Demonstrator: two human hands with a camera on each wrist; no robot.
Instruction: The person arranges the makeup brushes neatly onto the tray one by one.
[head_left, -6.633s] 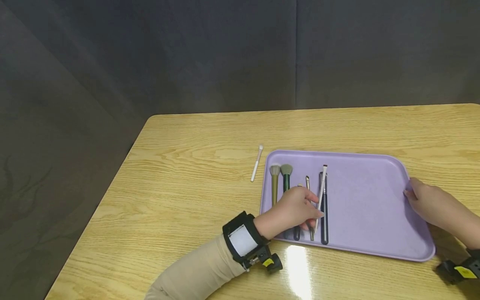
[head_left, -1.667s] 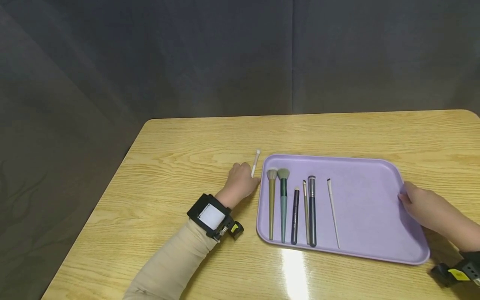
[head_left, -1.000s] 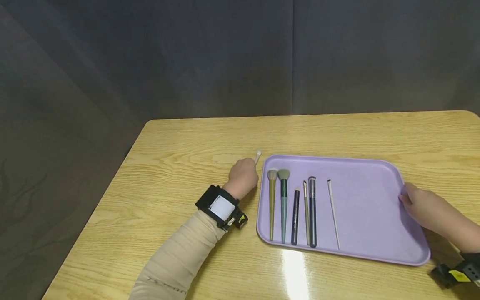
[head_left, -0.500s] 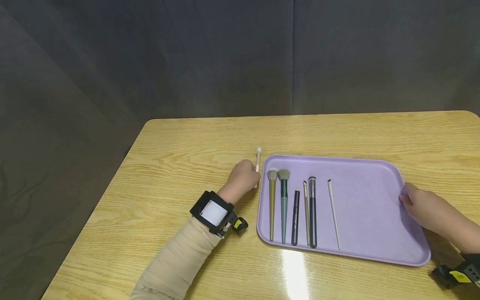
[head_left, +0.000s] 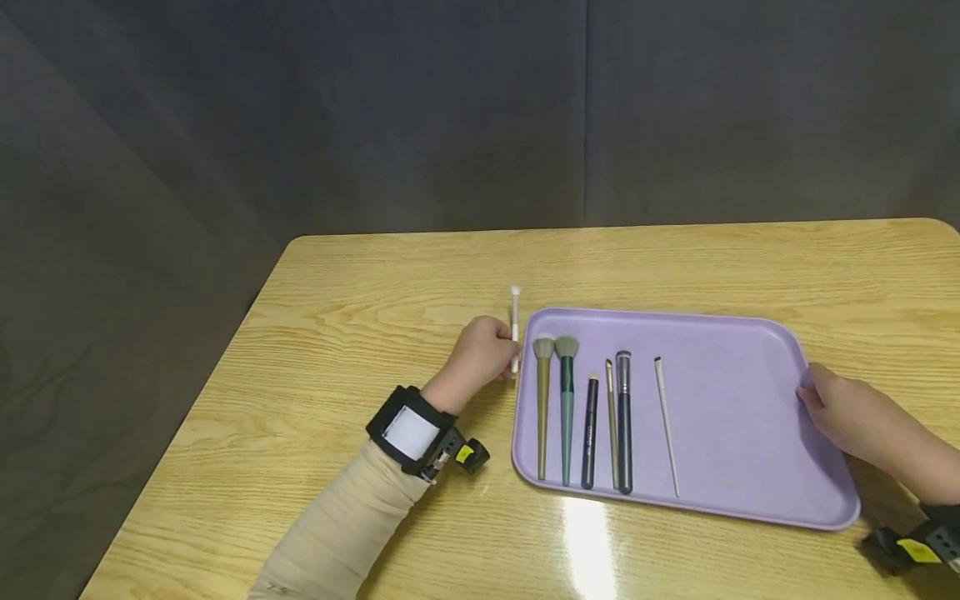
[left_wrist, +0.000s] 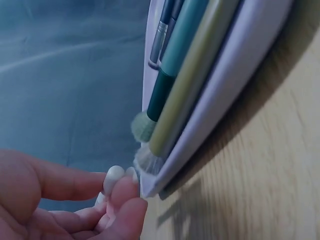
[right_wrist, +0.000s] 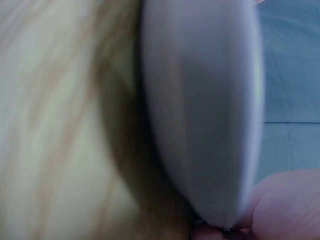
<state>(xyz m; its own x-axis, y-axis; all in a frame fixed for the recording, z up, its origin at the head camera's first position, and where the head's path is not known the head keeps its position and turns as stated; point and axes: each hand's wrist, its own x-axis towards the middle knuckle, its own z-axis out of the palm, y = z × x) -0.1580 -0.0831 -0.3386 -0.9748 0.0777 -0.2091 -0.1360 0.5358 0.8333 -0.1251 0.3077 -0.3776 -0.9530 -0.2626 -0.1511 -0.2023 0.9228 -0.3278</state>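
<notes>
My left hand [head_left: 477,354] pinches a small white makeup brush [head_left: 515,310] by its handle, bristles pointing away from me, just outside the left rim of the purple tray [head_left: 742,400]. In the left wrist view the thumb and fingertips meet beside the tray's corner, and the brush is hard to make out. My right hand [head_left: 855,412] grips the tray's right rim, thumb on top; the right wrist view shows fingers at the underside. On the tray lie an olive brush [head_left: 543,408], a green brush [head_left: 567,408], several darker or thinner brushes, and a thin white angled brush [head_left: 667,429] apart from them.
The tray rests on a wood-grain table [head_left: 337,333]. A dark cloth [head_left: 450,117] hangs behind the table and to its left. Each wrist wears a black strap with a small camera, the left one [head_left: 472,457] close to the tabletop.
Earlier my left hand held the thin white brush over the tray; now that brush lies there. The left hand moved left and picked up the small white brush. The right hand kept its grip.
</notes>
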